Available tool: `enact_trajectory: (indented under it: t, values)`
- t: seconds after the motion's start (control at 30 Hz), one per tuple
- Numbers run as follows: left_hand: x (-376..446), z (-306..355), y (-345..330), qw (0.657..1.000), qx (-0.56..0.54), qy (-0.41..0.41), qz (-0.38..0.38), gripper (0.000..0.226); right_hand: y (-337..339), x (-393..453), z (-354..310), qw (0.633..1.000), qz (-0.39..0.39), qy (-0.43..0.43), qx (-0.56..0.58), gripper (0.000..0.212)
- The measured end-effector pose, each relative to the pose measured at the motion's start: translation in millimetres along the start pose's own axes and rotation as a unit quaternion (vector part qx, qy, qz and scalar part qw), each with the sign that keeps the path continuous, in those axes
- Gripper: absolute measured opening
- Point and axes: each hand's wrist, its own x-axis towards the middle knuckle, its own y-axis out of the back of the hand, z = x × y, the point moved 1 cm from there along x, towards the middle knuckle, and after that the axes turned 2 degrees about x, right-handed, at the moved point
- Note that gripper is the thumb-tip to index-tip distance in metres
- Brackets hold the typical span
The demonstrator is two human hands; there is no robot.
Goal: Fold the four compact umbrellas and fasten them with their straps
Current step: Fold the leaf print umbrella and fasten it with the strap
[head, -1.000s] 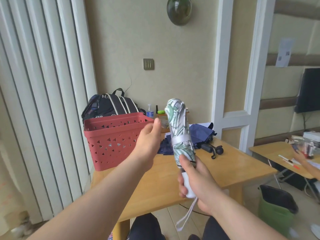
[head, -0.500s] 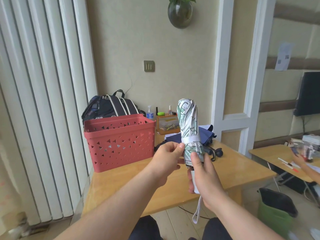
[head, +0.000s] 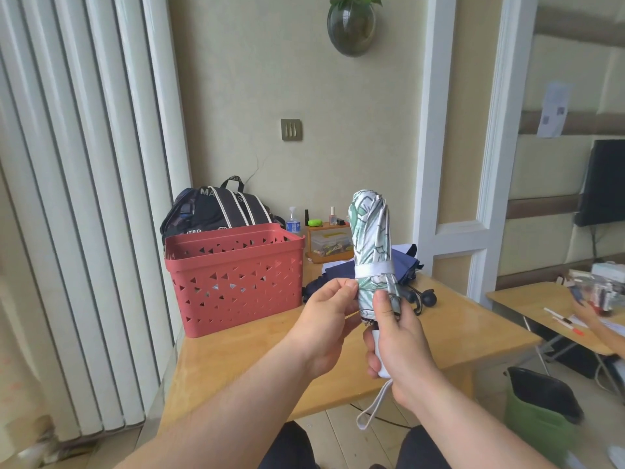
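While the wooden table [head: 236, 360] runs from the white slatted wall on the left to its right edge near the doorway, the hands work in the air above its near edge, with open tabletop beneath them. A red basket [head: 236, 279] stands on the left part of the table, and a dark blue umbrella [head: 404, 265] lies further back, behind the raised one. The right hand [head: 399, 346] is wrapped around the white handle of the leaf-print umbrella [head: 370, 245], thumb pressed up against the lower canopy, holding it upright. The left hand [head: 326, 319] comes in from the left, its thumb and fingertips pinching the end of the white strap [head: 373, 269] at the canopy's left side. That strap circles the rolled canopy near its lower end. The fabric is green and white, twisted into a tight roll, and a white wrist loop [head: 373, 409] dangles below the handle.
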Motion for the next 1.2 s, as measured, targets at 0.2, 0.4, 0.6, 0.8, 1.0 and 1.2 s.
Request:
enact_trajectory:
  t: [0.2,0.4,0.6,0.8,1.0,1.2]
  values:
    - [15,37,16,0.971,0.211,-0.078,0.078,0.019,13,2,12,0.989,0.01,0.056,-0.136,0.023]
    - [23,87,7,0.859,0.371,-0.278,0.216,0.018,19,-2,20,0.956,0.038,0.11,-0.268,0.042]
    - [30,89,13,0.846,0.398,-0.265,0.234,0.017,23,-2,22,0.948,0.062,0.115,-0.29,0.052]
    - [25,86,12,0.843,0.419,-0.274,0.197,0.017,26,0,22,0.943,0.071,0.11,-0.306,0.054]
    - [26,92,15,0.811,0.479,-0.262,0.212,0.012,27,-1,21,0.932,0.075,0.115,-0.335,0.055]
    - [36,93,34,0.87,0.397,-0.217,0.198,0.013,27,-4,18,0.932,0.051,0.123,-0.338,0.045]
